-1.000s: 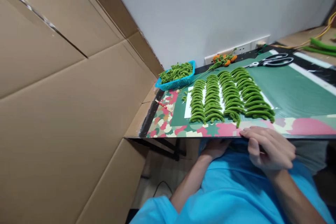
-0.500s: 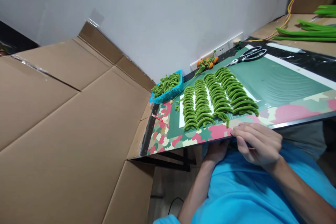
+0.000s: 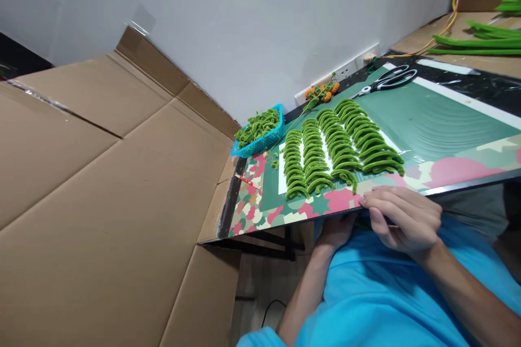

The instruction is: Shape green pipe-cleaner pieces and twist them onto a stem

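Observation:
Curved fuzzy green pieces (image 3: 313,154) lie in several rows on white paper over a green mat (image 3: 443,119). My right hand (image 3: 402,217) rests at the table's front edge with bent fingers, thumb near the index finger; whether anything is between them is hidden. My left hand (image 3: 338,230) is just below the edge, its fingers hidden under the table. A bit of green shows beside it. At the back left of the mat, a blue basket (image 3: 260,143) holds more green pieces.
Black-handled scissors (image 3: 386,82) and orange flowers with green stems (image 3: 321,91) lie behind the rows. Long green strips (image 3: 480,43) are at the far right. Tall cardboard (image 3: 122,217) stands left. A red-and-white stick (image 3: 247,181) lies near the left edge.
The view has shifted slightly, so things on the table appear a little higher. Both hands keep nearly the same place and pose.

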Demonstrator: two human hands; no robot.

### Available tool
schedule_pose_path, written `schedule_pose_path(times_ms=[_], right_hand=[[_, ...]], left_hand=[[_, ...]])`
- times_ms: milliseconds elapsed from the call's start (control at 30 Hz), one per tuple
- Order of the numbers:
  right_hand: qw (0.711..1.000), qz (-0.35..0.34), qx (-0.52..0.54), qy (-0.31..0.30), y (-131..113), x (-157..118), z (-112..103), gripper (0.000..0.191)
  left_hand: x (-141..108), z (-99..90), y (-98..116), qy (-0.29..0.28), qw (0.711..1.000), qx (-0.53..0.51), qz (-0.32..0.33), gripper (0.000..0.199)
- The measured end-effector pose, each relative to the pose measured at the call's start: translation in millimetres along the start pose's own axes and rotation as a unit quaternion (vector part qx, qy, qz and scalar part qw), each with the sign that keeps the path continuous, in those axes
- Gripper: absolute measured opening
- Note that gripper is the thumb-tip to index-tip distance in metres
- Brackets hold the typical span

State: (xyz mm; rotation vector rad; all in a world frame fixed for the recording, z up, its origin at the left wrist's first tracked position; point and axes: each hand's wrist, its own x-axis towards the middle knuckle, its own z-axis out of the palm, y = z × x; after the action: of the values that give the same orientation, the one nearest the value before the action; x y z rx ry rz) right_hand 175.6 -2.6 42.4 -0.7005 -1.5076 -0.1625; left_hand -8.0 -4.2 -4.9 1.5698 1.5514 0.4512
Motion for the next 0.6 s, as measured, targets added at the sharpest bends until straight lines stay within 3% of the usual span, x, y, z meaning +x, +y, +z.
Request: schedule_pose_path(times_ms=[600], right_hand=[[1.0,-0.009,-0.013,-0.001,3.8,0.7,-2.7,0.01]], left_hand=[[1.4,5.0,-1.1,0.009,1.0,0.012,-0.004,0.055]])
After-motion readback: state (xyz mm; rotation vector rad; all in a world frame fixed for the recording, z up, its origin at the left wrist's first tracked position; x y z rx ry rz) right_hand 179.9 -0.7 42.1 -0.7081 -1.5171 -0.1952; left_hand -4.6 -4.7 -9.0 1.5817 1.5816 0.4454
